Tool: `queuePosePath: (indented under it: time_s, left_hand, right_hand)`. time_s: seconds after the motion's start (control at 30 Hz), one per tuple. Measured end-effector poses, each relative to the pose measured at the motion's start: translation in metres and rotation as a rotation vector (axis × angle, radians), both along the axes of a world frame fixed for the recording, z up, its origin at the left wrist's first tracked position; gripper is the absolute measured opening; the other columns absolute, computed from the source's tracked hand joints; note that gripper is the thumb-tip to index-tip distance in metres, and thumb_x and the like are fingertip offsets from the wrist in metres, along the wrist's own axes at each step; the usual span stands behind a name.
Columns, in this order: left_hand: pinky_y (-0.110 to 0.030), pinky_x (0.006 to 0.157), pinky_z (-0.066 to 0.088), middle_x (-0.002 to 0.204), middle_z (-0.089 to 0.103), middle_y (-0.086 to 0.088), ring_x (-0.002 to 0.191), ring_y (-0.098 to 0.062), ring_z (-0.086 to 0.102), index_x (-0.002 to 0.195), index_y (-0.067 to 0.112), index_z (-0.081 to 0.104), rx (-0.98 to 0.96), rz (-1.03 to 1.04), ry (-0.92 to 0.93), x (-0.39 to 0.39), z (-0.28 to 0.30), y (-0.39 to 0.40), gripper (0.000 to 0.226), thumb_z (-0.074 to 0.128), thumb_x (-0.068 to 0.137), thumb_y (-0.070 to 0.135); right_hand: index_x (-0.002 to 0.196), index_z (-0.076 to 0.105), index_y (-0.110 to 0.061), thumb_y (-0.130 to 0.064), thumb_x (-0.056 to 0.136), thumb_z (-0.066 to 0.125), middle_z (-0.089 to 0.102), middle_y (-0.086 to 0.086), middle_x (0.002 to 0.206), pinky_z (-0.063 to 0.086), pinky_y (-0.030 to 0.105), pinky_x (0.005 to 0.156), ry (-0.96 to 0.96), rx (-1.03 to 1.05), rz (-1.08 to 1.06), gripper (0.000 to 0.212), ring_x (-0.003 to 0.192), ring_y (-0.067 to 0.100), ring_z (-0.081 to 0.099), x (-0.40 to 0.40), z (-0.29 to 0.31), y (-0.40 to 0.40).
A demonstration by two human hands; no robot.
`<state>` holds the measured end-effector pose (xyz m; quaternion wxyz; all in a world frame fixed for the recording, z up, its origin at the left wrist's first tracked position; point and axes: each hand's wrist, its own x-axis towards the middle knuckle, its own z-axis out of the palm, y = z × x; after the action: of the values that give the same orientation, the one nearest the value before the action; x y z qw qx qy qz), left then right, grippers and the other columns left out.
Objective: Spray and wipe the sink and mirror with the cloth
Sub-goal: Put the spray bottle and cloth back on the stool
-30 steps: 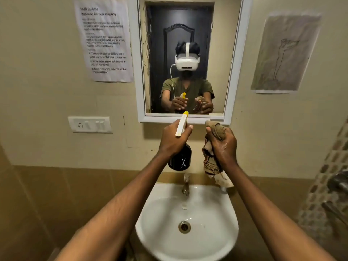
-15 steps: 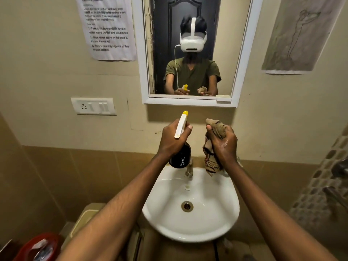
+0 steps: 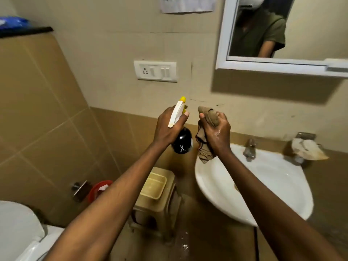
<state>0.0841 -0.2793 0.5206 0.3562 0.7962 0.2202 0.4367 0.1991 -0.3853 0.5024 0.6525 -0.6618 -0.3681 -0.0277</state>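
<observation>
My left hand grips a black spray bottle with a white trigger head and yellow nozzle, held upright left of the sink. Beside it, my right hand is closed around a bunched brown cloth whose tail hangs over the sink's left rim. The white sink sits at the right with a metal tap at its back; my right forearm hides part of the basin. The white-framed mirror hangs at the upper right.
A beige plastic stool holding a yellow tray stands below my hands. A red bucket and a white toilet are at the lower left. A switch plate is on the wall. A soap holder is mounted right of the tap.
The view has swung left and down: sink and mirror shifted to the right, stool and toilet came into sight. Both hands keep their grips and have moved left of the sink.
</observation>
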Motion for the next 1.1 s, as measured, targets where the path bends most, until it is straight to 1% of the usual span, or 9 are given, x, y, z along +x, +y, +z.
queuePosePath:
  time_s: [0.13, 0.23, 0.4, 0.53, 0.63, 0.8, 0.9, 1.0, 1.1]
  left_hand:
    - [-0.031, 0.078, 0.049, 0.101, 0.062, 0.004, 0.093, -0.016, 0.061, 0.114, 0.017, 0.063, 0.026, 0.050, 0.066, -0.039, -0.030, 0.064, 0.029, 0.059, 0.091, 0.034]
    - [-0.023, 0.068, 0.041, 0.090, 0.057, 0.007, 0.083, -0.011, 0.056, 0.103, 0.016, 0.060, 0.027, 0.054, 0.116, -0.051, -0.073, 0.108, 0.023, 0.060, 0.092, 0.036]
    - [-0.033, 0.072, 0.047, 0.093, 0.060, -0.006, 0.086, -0.019, 0.057, 0.108, 0.008, 0.062, 0.044, -0.012, 0.189, -0.058, -0.194, 0.174, 0.043, 0.054, 0.090, 0.046]
    - [-0.023, 0.077, 0.045, 0.100, 0.061, -0.002, 0.090, -0.015, 0.057, 0.108, 0.014, 0.060, -0.030, -0.087, 0.232, -0.063, -0.302, 0.207, 0.063, 0.043, 0.085, 0.070]
    - [-0.008, 0.079, 0.040, 0.104, 0.057, 0.009, 0.093, -0.008, 0.055, 0.115, 0.027, 0.053, -0.120, -0.078, 0.227, -0.065, -0.374, 0.223, 0.062, 0.044, 0.079, 0.076]
    - [-0.006, 0.077, 0.040, 0.098, 0.060, 0.005, 0.089, 0.007, 0.054, 0.113, 0.030, 0.052, -0.178, -0.067, 0.243, -0.066, -0.449, 0.234, 0.052, 0.051, 0.079, 0.070]
    - [-0.018, 0.087, 0.044, 0.115, 0.062, -0.010, 0.104, -0.013, 0.056, 0.124, 0.012, 0.055, -0.201, -0.053, 0.289, -0.071, -0.488, 0.245, 0.071, 0.053, 0.080, 0.067]
    - [-0.002, 0.084, 0.035, 0.121, 0.058, -0.009, 0.107, -0.015, 0.052, 0.128, 0.005, 0.053, -0.204, -0.025, 0.346, -0.077, -0.512, 0.250, 0.066, 0.056, 0.081, 0.050]
    - [0.001, 0.082, 0.034, 0.119, 0.060, -0.013, 0.107, -0.021, 0.054, 0.127, 0.002, 0.054, -0.218, -0.009, 0.347, -0.081, -0.520, 0.256, 0.056, 0.067, 0.081, 0.033]
  right_hand:
    - [0.087, 0.057, -0.033, -0.037, 0.084, 0.068, 0.064, 0.009, 0.096, 0.049, 0.024, 0.078, 0.069, -0.004, 0.074, 0.012, 0.087, 0.016, 0.062, -0.034, -0.029, 0.066]
    - [0.086, 0.060, -0.030, -0.034, 0.084, 0.069, 0.065, 0.007, 0.091, 0.049, 0.020, 0.074, 0.097, -0.015, 0.104, 0.011, 0.083, 0.008, 0.062, -0.047, -0.064, 0.114]
    - [0.092, 0.062, -0.025, -0.023, 0.084, 0.071, 0.062, 0.004, 0.090, 0.042, 0.014, 0.073, 0.127, -0.077, 0.124, 0.013, 0.082, 0.011, 0.058, -0.056, -0.168, 0.190]
    - [0.094, 0.059, -0.013, -0.037, 0.082, 0.070, 0.059, 0.001, 0.090, 0.040, 0.007, 0.065, 0.213, -0.218, 0.126, 0.029, 0.077, 0.008, 0.056, -0.056, -0.270, 0.226]
    - [0.090, 0.057, -0.015, -0.037, 0.082, 0.071, 0.061, 0.005, 0.093, 0.044, 0.020, 0.067, 0.250, -0.279, 0.133, 0.027, 0.080, 0.014, 0.058, -0.058, -0.342, 0.243]
    - [0.086, 0.055, -0.021, -0.041, 0.082, 0.069, 0.062, 0.010, 0.091, 0.040, 0.026, 0.068, 0.288, -0.368, 0.145, 0.024, 0.082, 0.022, 0.059, -0.066, -0.428, 0.261]
    - [0.091, 0.059, -0.019, -0.046, 0.082, 0.068, 0.062, 0.007, 0.094, 0.040, 0.026, 0.071, 0.331, -0.417, 0.130, 0.029, 0.086, 0.019, 0.058, -0.071, -0.464, 0.268]
    - [0.100, 0.062, -0.010, -0.052, 0.080, 0.066, 0.063, 0.005, 0.099, 0.039, 0.024, 0.072, 0.368, -0.475, 0.102, 0.046, 0.089, 0.017, 0.058, -0.075, -0.486, 0.272]
    - [0.100, 0.065, -0.009, -0.055, 0.079, 0.065, 0.064, 0.006, 0.098, 0.037, 0.021, 0.070, 0.349, -0.491, 0.080, 0.050, 0.089, 0.018, 0.061, -0.076, -0.497, 0.276]
